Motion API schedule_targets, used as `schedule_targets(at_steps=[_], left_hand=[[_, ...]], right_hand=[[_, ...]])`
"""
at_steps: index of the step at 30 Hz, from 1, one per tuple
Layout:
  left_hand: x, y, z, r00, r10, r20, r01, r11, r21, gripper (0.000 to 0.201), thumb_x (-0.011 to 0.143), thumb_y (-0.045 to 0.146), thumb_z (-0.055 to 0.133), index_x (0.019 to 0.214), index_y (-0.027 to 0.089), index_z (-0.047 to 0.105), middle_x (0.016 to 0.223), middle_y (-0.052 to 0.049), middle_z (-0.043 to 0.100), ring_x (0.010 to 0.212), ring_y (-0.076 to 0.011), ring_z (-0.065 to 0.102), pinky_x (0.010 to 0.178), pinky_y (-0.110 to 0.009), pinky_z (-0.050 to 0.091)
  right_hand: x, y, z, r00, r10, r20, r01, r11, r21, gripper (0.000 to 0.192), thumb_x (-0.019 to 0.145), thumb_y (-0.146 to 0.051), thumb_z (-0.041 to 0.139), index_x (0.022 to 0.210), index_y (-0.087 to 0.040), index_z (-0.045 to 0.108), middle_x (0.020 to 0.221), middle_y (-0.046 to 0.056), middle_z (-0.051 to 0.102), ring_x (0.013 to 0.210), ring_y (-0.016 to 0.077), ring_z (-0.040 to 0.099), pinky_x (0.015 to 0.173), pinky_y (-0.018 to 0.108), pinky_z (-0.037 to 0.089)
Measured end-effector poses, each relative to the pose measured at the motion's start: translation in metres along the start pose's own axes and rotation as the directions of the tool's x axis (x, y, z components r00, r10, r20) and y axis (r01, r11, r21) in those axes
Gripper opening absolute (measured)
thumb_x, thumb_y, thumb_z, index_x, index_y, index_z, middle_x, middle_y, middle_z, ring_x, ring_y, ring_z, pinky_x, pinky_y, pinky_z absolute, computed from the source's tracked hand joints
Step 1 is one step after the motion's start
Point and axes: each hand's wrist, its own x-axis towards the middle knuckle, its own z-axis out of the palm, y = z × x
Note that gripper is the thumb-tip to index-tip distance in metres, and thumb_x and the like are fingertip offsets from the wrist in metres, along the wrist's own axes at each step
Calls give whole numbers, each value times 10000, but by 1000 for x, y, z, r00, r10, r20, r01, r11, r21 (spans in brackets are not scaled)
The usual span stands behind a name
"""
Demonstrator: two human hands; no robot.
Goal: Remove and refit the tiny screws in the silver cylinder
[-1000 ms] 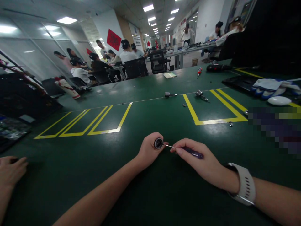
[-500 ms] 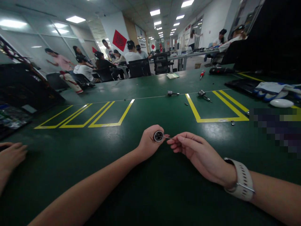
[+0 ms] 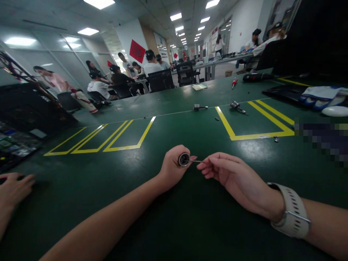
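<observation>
Left hand still clenches the round metal part. Right hand at 3 o'clock slid its pinch up the thin tool, handle now hidden.

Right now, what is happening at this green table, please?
A person sits at a green table and works with both hands. The left hand grips a small round metal part, its open end facing the camera. The right hand pinches a thin screwdriver, and its tip is at the part's opening. Two similar metal parts lie farther back beside yellow floor-style markings. Another person's hand rests at the left edge. Other people sit at desks behind.
</observation>
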Motion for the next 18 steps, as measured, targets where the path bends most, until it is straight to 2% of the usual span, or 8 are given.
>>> schedule_targets(at_steps=[4,9,18], left_hand=[[0,0,1,1000,-26,5,26,998,-56,264,732,234,635,591,186,417,583,50,438,527,-87,400,505,-223,330],[0,0,0,1000,-18,24,18,1000,-12,263,742,242,622,586,185,419,581,48,439,528,-88,404,508,-224,330],[2,-2,0,998,-13,65,14,1000,-12,243,761,263,610,602,183,445,591,42,453,539,-95,421,522,-229,341]], right_hand=[[1,2,-1,1000,11,10,-11,999,38,130,837,-247,568,833,-176,677,886,47,676,845,160,606,784,310,464],[0,3,1,999,-30,-16,30,999,-19,106,816,-234,580,805,-185,673,872,43,675,811,161,599,753,309,456],[6,-1,-9,1000,-10,-22,11,1000,26,177,811,-259,544,706,-170,656,727,40,670,671,144,565,649,289,431]])
